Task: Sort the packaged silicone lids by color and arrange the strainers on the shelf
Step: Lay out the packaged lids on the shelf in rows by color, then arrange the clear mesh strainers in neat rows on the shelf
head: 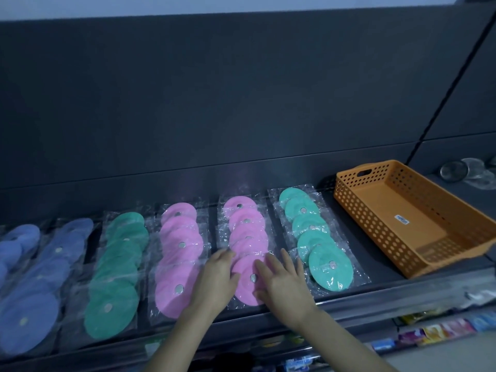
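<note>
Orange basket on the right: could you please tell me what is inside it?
Only a small white sticker shows on the floor of the basket. Its near wall hides a strip of floor along that side.

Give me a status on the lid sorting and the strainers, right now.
Done: the lids lie in single-colour rows: blue rows, green row, left pink row, right pink row, teal row. In hand: left hand and right hand lie flat on the right pink row's front pack. Left: the strainers beyond the orange basket look like a loose, unarranged cluster.
</note>
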Motion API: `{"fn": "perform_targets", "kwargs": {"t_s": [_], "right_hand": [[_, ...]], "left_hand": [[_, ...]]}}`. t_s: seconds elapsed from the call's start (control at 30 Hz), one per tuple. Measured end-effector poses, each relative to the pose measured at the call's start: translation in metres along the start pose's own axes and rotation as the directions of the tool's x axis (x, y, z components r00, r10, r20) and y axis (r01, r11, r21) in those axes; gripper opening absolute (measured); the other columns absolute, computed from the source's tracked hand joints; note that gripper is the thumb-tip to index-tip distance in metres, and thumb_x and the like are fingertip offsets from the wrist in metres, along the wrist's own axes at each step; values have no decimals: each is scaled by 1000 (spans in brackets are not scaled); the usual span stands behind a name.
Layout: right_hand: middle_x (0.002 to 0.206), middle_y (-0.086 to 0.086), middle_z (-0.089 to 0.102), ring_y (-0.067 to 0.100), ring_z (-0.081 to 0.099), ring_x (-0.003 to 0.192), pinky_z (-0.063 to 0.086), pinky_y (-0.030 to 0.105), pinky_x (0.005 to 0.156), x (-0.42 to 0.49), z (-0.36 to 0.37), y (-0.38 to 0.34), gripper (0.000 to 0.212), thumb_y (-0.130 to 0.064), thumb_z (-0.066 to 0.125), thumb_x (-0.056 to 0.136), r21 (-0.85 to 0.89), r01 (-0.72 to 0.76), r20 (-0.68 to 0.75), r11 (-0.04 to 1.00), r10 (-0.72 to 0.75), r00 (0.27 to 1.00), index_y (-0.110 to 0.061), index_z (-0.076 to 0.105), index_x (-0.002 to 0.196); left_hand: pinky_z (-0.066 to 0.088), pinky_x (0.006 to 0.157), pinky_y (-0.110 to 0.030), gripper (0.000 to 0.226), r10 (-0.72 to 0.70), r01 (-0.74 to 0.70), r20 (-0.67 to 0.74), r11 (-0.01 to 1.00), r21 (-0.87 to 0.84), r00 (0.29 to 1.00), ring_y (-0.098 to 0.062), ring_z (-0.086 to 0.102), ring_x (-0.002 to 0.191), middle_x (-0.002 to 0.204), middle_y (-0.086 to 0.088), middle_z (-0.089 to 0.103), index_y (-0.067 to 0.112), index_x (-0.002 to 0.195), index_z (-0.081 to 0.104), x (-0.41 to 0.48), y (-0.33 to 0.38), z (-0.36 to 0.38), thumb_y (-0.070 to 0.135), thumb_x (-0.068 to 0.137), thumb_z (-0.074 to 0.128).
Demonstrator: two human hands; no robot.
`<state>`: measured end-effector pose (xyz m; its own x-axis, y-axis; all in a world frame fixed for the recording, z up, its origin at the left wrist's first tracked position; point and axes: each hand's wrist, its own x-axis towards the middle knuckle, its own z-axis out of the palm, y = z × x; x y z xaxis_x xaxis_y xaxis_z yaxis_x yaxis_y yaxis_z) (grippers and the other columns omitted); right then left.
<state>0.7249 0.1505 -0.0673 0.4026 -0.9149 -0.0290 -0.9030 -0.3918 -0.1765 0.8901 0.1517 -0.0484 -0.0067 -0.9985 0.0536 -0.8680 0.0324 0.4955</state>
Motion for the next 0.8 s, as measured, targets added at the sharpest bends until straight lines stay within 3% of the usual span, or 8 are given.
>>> {"fn": "perform_targets", "kwargs": {"t_s": [0.17,0.23,0.5,0.63,0.73,0.8], "right_hand": [[150,3,25,35,5,143,5,59,113,0,-7,3,49,-45,54,89,9,24,4,1000,-24,1000,-26,37,130],[153,2,20,34,3,144,5,56,114,0,-15,7,50,-49,51,89,44,7,-13,999,-6,1000,-27,38,133],[151,11,29,25,13,145,19,29,114,-4,-70,58,41,-30,51,94,233,-60,-210,971,110,972,-15,47,132],[149,10,35,24,23,143,28,28,110,-15,-98,103,42,-27,54,94,237,-108,-286,965,175,942,-13,49,133],[135,11,46,28,35,133,30,28,105,-27,-112,143,33,-25,54,92,225,-154,-303,962,219,927,-10,56,122],[142,12,41,28,31,137,32,34,106,-36,-116,173,35,-28,53,94,225,-202,-274,953,261,926,-13,54,125]], "left_hand": [[33,88,-15,32,2,-3,-18,999,-38,1000,-16,52,112,125,-2,54,8,117,59,3,4,-2,14,85,63],[31,95,-15,39,11,-13,-33,998,-63,999,-18,49,120,132,-2,50,9,124,57,7,12,-8,16,87,63],[25,103,-16,45,137,-141,-49,987,-80,989,-14,43,127,139,-1,49,13,133,51,36,57,-16,23,90,60],[30,95,-15,46,180,-183,-39,976,-120,983,-14,49,119,132,-1,55,17,132,51,48,102,3,28,89,62],[32,94,-15,49,209,-209,-14,970,-121,978,-14,51,118,136,-1,51,17,137,46,59,143,23,30,91,59],[28,91,-11,50,220,-219,-5,964,-150,975,-14,48,121,137,-1,50,18,137,44,67,173,40,31,91,58]]}}
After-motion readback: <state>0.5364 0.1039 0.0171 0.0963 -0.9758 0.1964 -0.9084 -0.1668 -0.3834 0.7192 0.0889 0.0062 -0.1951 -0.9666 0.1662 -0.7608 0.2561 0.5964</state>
